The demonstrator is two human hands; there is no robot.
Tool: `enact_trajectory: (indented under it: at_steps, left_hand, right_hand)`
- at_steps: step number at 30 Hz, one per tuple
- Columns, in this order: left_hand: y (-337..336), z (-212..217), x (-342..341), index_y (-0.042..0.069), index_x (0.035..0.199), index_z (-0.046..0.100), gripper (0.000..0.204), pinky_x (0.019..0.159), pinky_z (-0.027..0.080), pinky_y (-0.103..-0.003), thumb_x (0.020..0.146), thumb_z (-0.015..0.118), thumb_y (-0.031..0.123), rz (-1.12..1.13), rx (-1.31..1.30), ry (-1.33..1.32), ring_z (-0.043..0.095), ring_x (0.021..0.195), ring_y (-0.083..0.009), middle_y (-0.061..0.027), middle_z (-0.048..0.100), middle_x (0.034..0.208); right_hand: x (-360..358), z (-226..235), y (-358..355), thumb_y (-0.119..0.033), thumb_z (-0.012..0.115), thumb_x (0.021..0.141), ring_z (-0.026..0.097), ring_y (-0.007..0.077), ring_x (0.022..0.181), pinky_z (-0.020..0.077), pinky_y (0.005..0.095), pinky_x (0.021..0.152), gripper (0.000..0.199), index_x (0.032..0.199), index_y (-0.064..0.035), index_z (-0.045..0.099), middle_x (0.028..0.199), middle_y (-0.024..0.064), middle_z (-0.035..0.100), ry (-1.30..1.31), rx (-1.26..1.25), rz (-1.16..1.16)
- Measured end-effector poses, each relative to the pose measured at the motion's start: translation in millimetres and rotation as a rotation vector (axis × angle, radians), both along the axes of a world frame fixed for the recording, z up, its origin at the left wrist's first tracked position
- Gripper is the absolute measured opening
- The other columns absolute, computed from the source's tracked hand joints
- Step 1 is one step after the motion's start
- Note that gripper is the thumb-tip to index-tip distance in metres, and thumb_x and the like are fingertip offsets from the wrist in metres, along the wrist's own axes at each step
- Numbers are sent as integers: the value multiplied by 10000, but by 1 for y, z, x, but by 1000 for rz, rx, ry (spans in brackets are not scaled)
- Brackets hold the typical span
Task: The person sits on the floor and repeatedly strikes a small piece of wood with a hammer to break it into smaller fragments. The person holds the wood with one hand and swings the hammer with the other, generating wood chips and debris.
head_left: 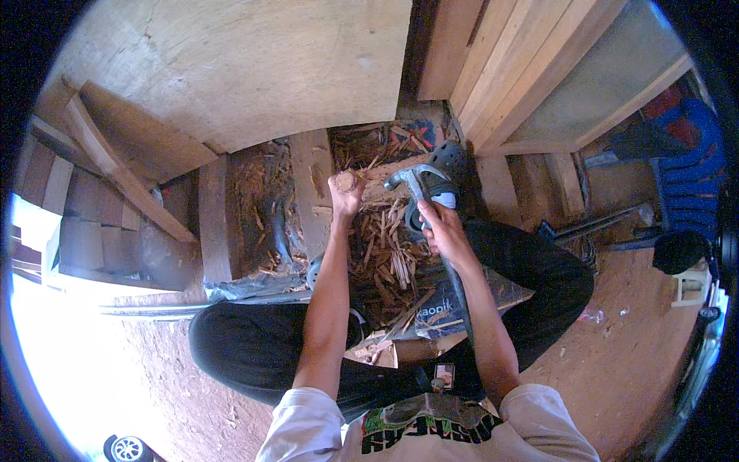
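Observation:
My left hand (346,202) is closed around a light wooden piece whose round end (346,181) points up; what lies below the fist is hidden. To its right, my right hand (444,229) grips a claw hammer high on its handle, close under the head. The grey metal hammer head (410,178) hangs over a pale wooden board (385,174), apart from the left fist. The hammer's dark handle (460,299) runs back along my right forearm. Wood chips and splinters (392,250) lie heaped between my legs, below both hands.
A large plywood sheet (254,61) rises ahead on the left. Wooden frames (531,61) stand ahead on the right. Planks (127,165) lean at far left. A dark clog (448,159) is beside the hammer head. A blue slatted chair (689,169) stands far right.

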State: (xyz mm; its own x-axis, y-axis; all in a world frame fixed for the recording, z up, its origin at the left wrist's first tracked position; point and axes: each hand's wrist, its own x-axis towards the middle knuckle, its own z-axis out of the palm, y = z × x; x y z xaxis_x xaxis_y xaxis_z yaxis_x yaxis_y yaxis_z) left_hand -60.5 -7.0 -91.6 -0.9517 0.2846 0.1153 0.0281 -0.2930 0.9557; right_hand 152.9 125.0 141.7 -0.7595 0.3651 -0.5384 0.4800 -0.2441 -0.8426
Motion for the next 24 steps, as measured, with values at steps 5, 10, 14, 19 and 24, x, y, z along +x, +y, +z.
enact_trajectory:
  at_steps: [5, 10, 14, 19, 24]
  left_hand:
    - [-1, 17, 0, 75, 597, 455, 257, 556, 403, -335, 738, 670, 89, -28, -83, 85, 491, 549, -163, -16, 509, 572]
    - [1, 40, 15, 67, 587, 469, 255, 555, 407, -345, 722, 685, 78, 4, -134, 97, 494, 551, -155, -19, 516, 562]
    - [7, 42, 20, 62, 626, 496, 230, 596, 422, -355, 722, 698, 112, 91, -162, 92, 536, 590, -188, -46, 546, 595]
    - [-1, 47, 11, 60, 663, 513, 228, 626, 426, -378, 744, 685, 185, -73, -491, 540, 567, 642, -265, -75, 565, 635]
    - [4, 54, 13, 54, 662, 515, 235, 590, 419, -394, 763, 676, 191, 1, -391, 625, 554, 594, -287, -85, 550, 601]
  right_hand:
    - [1, -4, 1, -493, 558, 921, 325, 10, 444, 241, 186, 377, 375, 857, -128, 503, 607, -78, 362, 10, 7, 21]
    - [-1, -7, 0, -533, 558, 896, 374, 40, 448, 292, 217, 376, 417, 880, -118, 519, 606, -63, 395, 49, 59, 37]
    - [0, -7, -1, -483, 573, 914, 356, 10, 474, 261, 187, 382, 383, 881, -107, 505, 649, -73, 383, 38, 35, 10]
    - [-5, 7, -5, -481, 567, 919, 350, 16, 454, 276, 193, 380, 381, 897, -104, 516, 600, -69, 375, 25, 94, 43]
    - [-21, 70, -9, -475, 564, 923, 357, 27, 448, 285, 201, 379, 368, 881, -111, 529, 591, -66, 385, 217, 369, 99]
